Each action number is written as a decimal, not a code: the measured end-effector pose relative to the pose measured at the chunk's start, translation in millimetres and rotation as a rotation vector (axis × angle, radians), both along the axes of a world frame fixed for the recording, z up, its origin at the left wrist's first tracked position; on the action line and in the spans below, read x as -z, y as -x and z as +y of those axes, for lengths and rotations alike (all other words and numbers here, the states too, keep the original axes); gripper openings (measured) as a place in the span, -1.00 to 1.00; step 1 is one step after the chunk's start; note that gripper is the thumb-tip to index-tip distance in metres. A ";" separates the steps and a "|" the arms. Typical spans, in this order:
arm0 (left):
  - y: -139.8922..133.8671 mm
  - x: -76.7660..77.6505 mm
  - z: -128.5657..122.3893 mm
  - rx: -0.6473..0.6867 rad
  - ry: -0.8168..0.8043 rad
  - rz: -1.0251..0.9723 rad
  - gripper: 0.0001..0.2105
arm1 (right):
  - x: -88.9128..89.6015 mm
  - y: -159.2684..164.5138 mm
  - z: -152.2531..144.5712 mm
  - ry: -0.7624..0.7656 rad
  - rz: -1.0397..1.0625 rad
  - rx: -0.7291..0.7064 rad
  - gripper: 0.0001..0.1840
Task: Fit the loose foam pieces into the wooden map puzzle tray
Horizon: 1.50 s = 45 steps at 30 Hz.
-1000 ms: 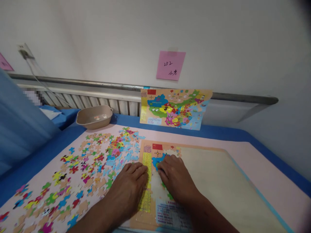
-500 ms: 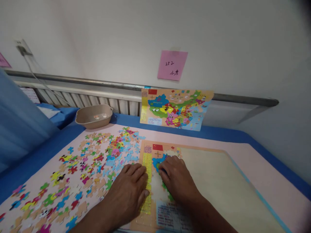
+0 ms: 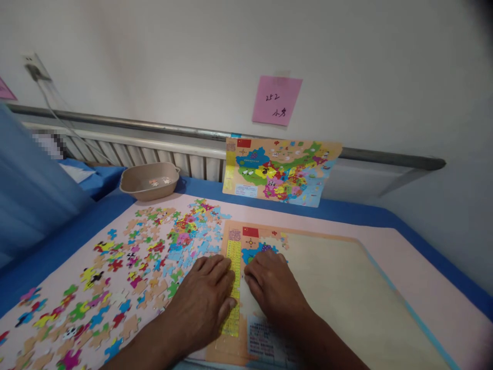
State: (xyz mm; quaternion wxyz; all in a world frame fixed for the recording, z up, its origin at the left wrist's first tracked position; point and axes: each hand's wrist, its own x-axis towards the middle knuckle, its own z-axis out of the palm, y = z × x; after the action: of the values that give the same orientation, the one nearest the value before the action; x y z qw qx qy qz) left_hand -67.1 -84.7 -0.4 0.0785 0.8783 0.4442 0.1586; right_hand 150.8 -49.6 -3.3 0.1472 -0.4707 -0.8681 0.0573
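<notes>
My left hand lies flat, palm down, across the left edge of the jigsaw board, over its yellow strip. Its fingers are stretched out and nothing shows in them. My right hand is over the assembled left part of the board, with its fingers bent inward and pressed together. Whether a piece sits under those fingertips is hidden. Just beyond them a joined blue map section shows, below a printed red flag. Under my right wrist lies a pale printed text block.
Many loose jigsaw pieces spread over the pink sheet at left, with a joined colourful cluster beside the board. A beige basket holds a few pieces. A reference map leans at the back below a metal rail. A blue curtain hangs at left.
My right hand has slid a little left and toward me, uncovering more of the blue map section. My left hand stays nearly in place on the board's edge. The view has shifted slightly.
</notes>
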 end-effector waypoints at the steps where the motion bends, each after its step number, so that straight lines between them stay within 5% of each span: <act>1: 0.0 0.6 -0.2 -0.001 -0.004 0.001 -0.78 | 0.4 0.8 -0.5 -0.017 0.000 -0.010 -0.85; 45: 0.1 -0.6 -0.6 0.017 -0.014 0.003 -0.78 | 12.3 9.7 3.5 -0.102 -0.041 -0.030 -0.84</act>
State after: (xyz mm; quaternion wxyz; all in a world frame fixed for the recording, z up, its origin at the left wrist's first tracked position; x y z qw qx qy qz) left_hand -67.3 -85.2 0.2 0.0733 0.8827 0.4358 0.1598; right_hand 141.1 -46.2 -15.6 0.1523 -0.4506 -0.8796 0.0054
